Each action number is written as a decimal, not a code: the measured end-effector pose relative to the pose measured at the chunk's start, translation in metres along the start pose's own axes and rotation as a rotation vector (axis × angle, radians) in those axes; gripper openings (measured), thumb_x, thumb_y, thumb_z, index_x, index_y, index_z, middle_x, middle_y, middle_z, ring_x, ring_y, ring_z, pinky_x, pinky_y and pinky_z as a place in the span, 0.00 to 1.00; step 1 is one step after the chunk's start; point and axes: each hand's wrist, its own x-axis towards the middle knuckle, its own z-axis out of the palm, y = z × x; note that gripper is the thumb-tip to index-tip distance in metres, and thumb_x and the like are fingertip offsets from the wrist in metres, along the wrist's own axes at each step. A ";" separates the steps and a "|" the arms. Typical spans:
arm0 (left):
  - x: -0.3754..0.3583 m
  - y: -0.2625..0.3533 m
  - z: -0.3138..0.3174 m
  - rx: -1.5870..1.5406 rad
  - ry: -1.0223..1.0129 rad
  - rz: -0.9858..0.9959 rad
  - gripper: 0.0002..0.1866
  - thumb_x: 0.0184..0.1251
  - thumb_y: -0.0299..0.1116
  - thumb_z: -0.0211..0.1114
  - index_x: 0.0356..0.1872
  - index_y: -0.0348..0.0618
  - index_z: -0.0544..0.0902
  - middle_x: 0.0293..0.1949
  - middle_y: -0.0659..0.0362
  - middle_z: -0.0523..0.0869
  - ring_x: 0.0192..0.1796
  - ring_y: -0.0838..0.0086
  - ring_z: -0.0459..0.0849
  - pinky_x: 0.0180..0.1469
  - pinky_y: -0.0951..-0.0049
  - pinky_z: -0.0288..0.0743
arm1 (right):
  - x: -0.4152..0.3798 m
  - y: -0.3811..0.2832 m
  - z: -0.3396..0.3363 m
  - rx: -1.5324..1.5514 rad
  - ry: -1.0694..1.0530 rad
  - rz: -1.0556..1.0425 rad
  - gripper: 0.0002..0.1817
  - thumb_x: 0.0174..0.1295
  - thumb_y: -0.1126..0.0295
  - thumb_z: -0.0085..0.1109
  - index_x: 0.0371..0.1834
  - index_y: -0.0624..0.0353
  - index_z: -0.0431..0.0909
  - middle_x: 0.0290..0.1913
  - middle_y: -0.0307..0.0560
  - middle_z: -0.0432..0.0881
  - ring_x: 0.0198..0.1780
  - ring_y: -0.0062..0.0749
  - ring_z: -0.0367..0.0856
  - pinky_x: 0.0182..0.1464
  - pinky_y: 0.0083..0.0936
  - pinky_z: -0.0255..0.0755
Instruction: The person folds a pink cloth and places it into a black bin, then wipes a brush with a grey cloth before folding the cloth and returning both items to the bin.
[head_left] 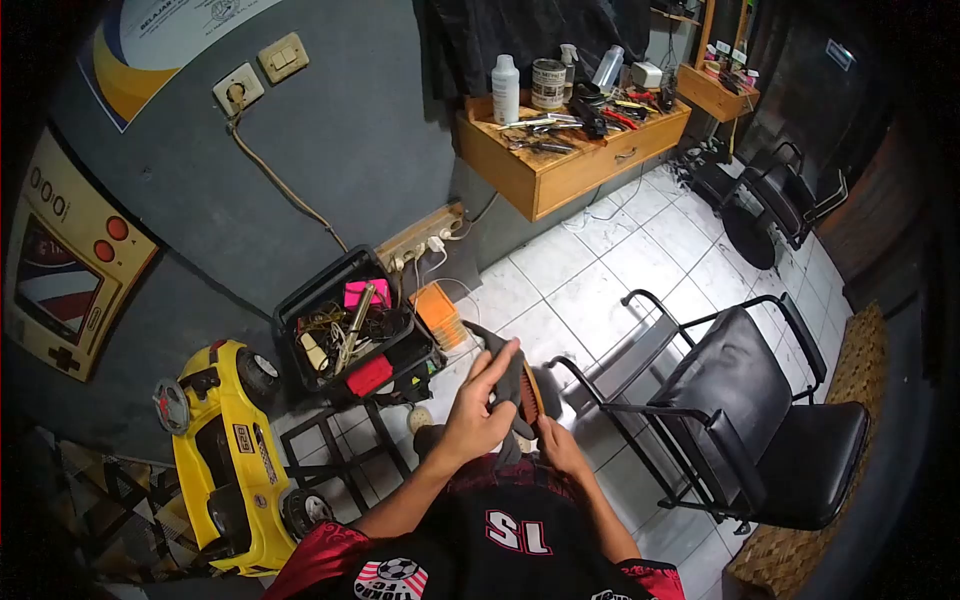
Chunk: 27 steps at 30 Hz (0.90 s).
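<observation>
My left hand grips a dark grey cloth in front of my body, with some of its fingers stretched upward over the cloth. Close on its right, my right hand is closed round the lower end of a brush with a wooden back and reddish-brown bristles. The brush stands roughly upright beside the cloth, its bristles facing the cloth. Part of the cloth hangs down between my hands, and my right fingertips are partly hidden.
A black crate of cables and tools stands by the wall, near a yellow toy car. A wooden shelf carries bottles and tools. Black chairs stand on the right, on the tiled floor.
</observation>
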 end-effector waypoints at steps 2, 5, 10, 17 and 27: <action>-0.002 0.005 0.000 -0.096 -0.018 -0.068 0.35 0.48 0.16 0.48 0.65 0.31 0.66 0.47 0.55 0.70 0.47 0.74 0.72 0.52 0.82 0.65 | 0.003 0.035 0.002 -0.111 0.039 0.089 0.24 0.73 0.53 0.38 0.32 0.64 0.71 0.20 0.43 0.72 0.20 0.27 0.72 0.24 0.28 0.69; -0.002 0.014 0.005 -0.248 0.012 -0.135 0.30 0.51 0.16 0.48 0.61 0.33 0.70 0.44 0.61 0.70 0.41 0.85 0.70 0.43 0.87 0.65 | -0.006 -0.002 -0.014 0.246 0.068 0.312 0.23 0.73 0.50 0.37 0.30 0.57 0.69 0.17 0.33 0.65 0.16 0.19 0.63 0.17 0.21 0.58; 0.000 0.014 0.009 -0.143 0.124 -0.184 0.14 0.61 0.19 0.54 0.48 0.35 0.74 0.34 0.64 0.74 0.32 0.87 0.69 0.32 0.85 0.65 | -0.029 -0.084 -0.028 0.585 0.008 0.102 0.21 0.73 0.51 0.35 0.35 0.57 0.68 0.23 0.32 0.66 0.22 0.17 0.61 0.24 0.17 0.56; 0.010 0.029 -0.003 -0.123 0.185 -0.002 0.06 0.70 0.25 0.55 0.45 0.36 0.75 0.38 0.65 0.74 0.41 0.87 0.69 0.43 0.86 0.63 | -0.014 -0.065 -0.004 0.053 -0.073 -0.096 0.27 0.74 0.52 0.33 0.46 0.69 0.71 0.39 0.62 0.80 0.42 0.51 0.78 0.44 0.39 0.70; 0.003 0.010 -0.011 0.015 0.246 -0.160 0.12 0.70 0.26 0.55 0.52 0.35 0.75 0.37 0.65 0.76 0.36 0.87 0.71 0.37 0.86 0.66 | -0.008 -0.045 -0.017 0.081 0.064 0.226 0.27 0.73 0.52 0.35 0.31 0.67 0.72 0.22 0.53 0.75 0.26 0.37 0.75 0.31 0.35 0.68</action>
